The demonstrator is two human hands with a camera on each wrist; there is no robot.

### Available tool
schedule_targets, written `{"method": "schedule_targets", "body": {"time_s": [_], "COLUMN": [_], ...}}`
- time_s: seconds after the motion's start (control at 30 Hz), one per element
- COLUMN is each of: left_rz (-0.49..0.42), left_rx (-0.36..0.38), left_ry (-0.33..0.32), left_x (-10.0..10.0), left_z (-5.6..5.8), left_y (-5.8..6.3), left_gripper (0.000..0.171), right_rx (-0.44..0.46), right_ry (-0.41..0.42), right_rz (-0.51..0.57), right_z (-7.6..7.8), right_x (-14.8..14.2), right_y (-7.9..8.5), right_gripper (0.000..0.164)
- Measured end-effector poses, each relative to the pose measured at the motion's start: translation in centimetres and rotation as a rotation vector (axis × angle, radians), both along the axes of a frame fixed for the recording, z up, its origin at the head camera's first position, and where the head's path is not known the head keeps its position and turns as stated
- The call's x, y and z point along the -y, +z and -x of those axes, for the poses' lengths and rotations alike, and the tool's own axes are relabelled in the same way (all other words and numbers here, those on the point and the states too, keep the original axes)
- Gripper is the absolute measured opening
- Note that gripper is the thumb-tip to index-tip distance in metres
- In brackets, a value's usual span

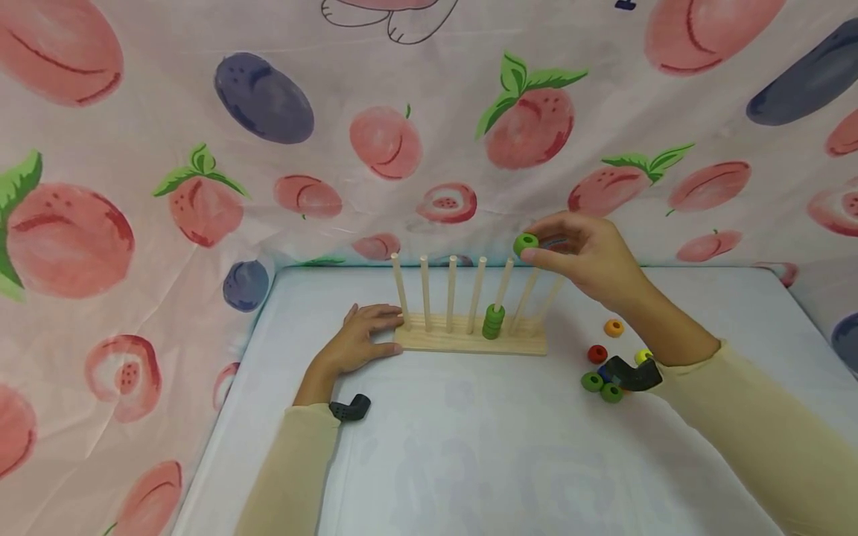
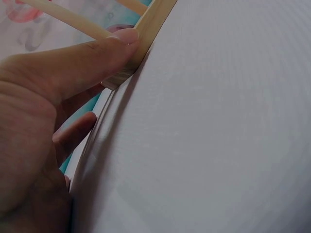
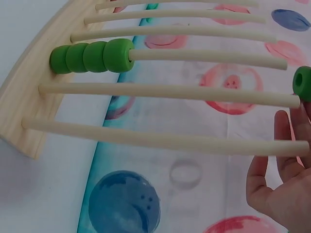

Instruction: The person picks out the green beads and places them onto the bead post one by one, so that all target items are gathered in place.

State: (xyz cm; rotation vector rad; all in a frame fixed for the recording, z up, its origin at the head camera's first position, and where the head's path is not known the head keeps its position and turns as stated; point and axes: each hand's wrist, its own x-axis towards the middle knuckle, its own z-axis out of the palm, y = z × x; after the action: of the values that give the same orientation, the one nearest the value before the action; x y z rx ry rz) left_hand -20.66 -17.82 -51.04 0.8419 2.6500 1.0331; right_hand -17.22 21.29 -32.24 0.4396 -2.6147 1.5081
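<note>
A wooden peg board (image 1: 462, 345) with a row of several upright pegs stands on the table. Its left end is held by my left hand (image 1: 358, 339), thumb along the front and fingers behind, as the left wrist view also shows. Up by the peg tops, my right hand (image 1: 586, 253) pinches a green bead (image 1: 526, 244) between thumb and fingers. This bead is close to the tip of the peg that carries a stack of green beads (image 3: 92, 57). The stack sits low against the base, and the upper part of that peg is bare.
Right of the board lie loose beads: an orange bead (image 1: 613, 327), a red bead (image 1: 597, 353), a yellow bead (image 1: 643, 355) and two green ones (image 1: 592, 382). The right wrist camera (image 1: 633, 374) partly covers this group. A fruit-print cloth (image 1: 322, 238) hangs behind the white table (image 1: 469, 461).
</note>
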Motion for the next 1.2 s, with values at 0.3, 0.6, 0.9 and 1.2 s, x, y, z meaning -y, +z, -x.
{"method": "schedule_targets", "body": {"time_s": [0.3,0.6,0.9,1.2], "left_rz": [0.009,0.021,0.008,0.015], "left_rx": [-0.003,-0.008,-0.012,-0.005], "left_ry": [-0.002,0.003,-0.001,0.001], "left_x": [0.0,0.0,-0.1,0.0], "left_z": [-0.1,0.1,0.0,0.0], "left_y": [0.1,0.0,0.0,0.0], "left_gripper": [0.059,0.059,0.06,0.06], "right_rx": [0.04,0.029,0.037,0.037], "right_ry": [0.02,0.042,0.026,0.028], "right_rz": [-0.08,-0.115,-0.14,-0.158], "right_z": [0.1,0.1,0.3,0.5], "right_x": [0.8,1.1,1.0,1.0], "right_y": [-0.1,-0.6,-1.0,-1.3], "right_gripper": [0.031,0.029,0.028,0.029]}}
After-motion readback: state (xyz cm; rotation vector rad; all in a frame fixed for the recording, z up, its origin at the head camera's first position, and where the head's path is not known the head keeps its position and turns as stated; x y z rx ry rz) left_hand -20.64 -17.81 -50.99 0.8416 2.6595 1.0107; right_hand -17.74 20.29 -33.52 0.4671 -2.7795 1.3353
